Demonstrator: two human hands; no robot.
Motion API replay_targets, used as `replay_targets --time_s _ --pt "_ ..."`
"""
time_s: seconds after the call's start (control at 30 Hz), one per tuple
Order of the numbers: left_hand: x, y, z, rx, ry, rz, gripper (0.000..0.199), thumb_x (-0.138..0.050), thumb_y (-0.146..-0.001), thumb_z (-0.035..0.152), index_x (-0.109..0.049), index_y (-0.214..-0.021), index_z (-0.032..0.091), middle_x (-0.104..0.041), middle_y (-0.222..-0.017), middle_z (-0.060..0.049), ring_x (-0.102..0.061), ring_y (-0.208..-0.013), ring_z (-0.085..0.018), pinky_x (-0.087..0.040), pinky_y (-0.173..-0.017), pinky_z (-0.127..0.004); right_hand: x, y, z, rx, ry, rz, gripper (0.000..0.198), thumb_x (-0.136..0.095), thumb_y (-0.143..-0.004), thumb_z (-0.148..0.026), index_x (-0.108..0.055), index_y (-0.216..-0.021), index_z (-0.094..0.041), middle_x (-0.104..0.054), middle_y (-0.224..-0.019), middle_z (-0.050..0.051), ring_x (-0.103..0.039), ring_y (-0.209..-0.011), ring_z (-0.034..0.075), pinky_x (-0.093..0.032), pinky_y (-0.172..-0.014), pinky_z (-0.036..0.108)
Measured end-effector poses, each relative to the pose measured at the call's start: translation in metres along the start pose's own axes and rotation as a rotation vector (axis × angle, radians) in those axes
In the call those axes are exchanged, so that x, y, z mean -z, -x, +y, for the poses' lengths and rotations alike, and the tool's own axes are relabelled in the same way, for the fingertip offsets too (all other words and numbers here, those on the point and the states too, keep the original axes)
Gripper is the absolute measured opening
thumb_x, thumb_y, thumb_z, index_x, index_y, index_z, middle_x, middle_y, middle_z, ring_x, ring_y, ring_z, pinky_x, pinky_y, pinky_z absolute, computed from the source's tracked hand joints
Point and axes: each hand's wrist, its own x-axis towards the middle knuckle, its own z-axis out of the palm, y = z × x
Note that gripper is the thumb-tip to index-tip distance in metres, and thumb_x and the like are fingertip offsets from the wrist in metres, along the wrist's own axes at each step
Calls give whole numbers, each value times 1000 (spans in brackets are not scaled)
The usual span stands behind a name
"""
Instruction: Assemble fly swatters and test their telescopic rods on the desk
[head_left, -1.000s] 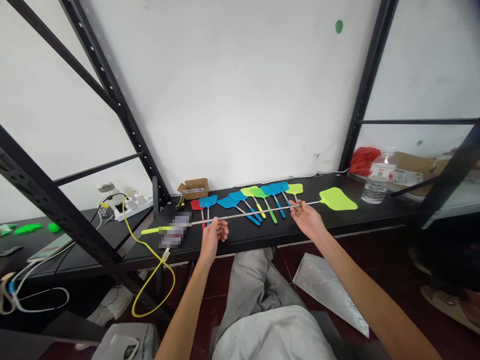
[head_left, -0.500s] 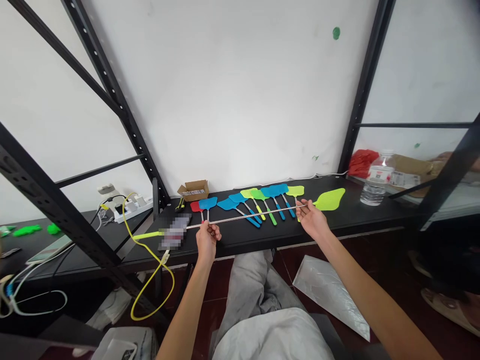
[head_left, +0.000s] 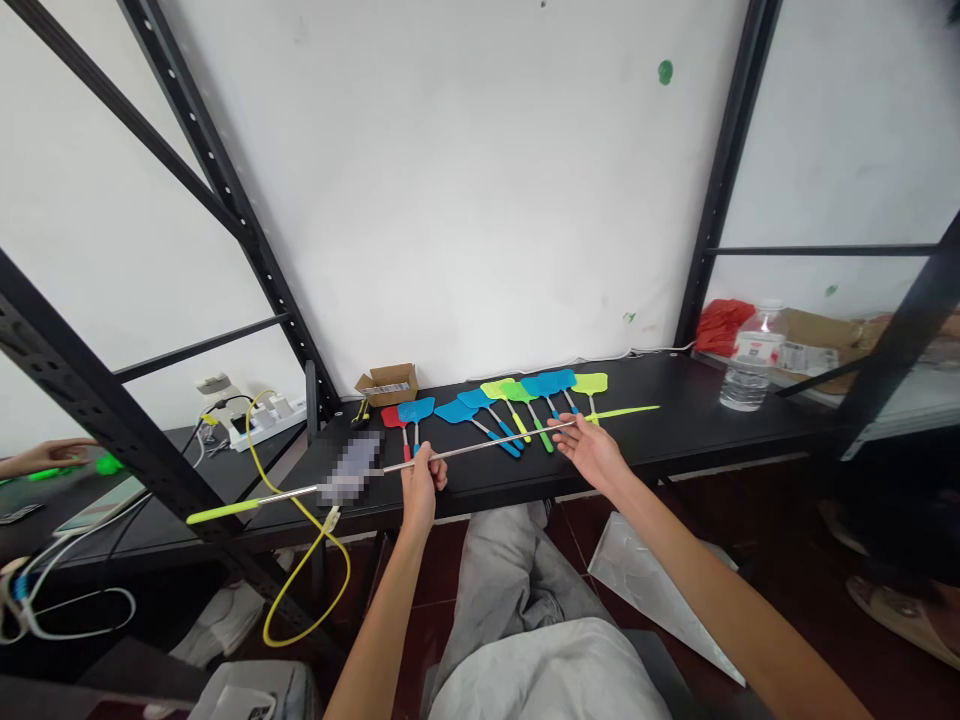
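A yellow-green telescopic fly swatter [head_left: 491,441] stretches across in front of me, its metal shaft drawn out long. My left hand [head_left: 423,482] is closed around the middle of the shaft. My right hand [head_left: 589,450] pinches the shaft close to the swatter's head, which shows nearly edge-on at the right. The handle points out to the left, past the table edge. Behind the shaft, several shorter swatters lie in a row: a red one [head_left: 391,416], several blue ones [head_left: 556,381], a green one [head_left: 517,391] and yellow-green ones [head_left: 591,383].
A blurred-out phone [head_left: 351,470] with a yellow cable [head_left: 346,570] lies left on the black table [head_left: 652,450]. An open cardboard box [head_left: 390,383] stands at the back, a water bottle [head_left: 750,360] at the right. Black rack posts [head_left: 724,190] frame both sides. Another person's hand [head_left: 64,455] is far left.
The swatter has shifted left and lengthened, with its handle farther out. Its head has turned from face-on to edge-on. My right hand moved left; another person's hand appeared at far left.
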Motion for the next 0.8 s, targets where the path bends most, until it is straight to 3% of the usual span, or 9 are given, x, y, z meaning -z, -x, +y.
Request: replay_targets --time_s 0.17,0.57,0.8 --pt "1 0 2 48 34 -9 42 -62 -79 41 -32 -57 20 -29 -50 8 -32 -40 -5 -24 -37 -17 -4 3 3 -25 51 -59 19 -69 -81 -37 -69 -91 -21 -73 -98 8 -67 -75 17 -54 -65 28" --pt "1 0 7 64 75 -23 37 -65 -77 36 -39 -58 19 -35 -47 8 -34 -40 -6 -28 -40 -20 1 -1 -6 11 -22 78 20 -64 -84 -40 -68 -95 -24 -72 -95 5 -65 -71 15 -54 -64 26" --pt "4 -1 10 69 113 -40 40 -52 -84 46 -40 -57 19 -35 -48 6 -35 -40 -7 -30 -40 -21 10 -5 -34 47 -166 183 28 -50 -91 -43 -67 -94 -21 -71 -92 6 -63 -69 15 -54 -63 26"
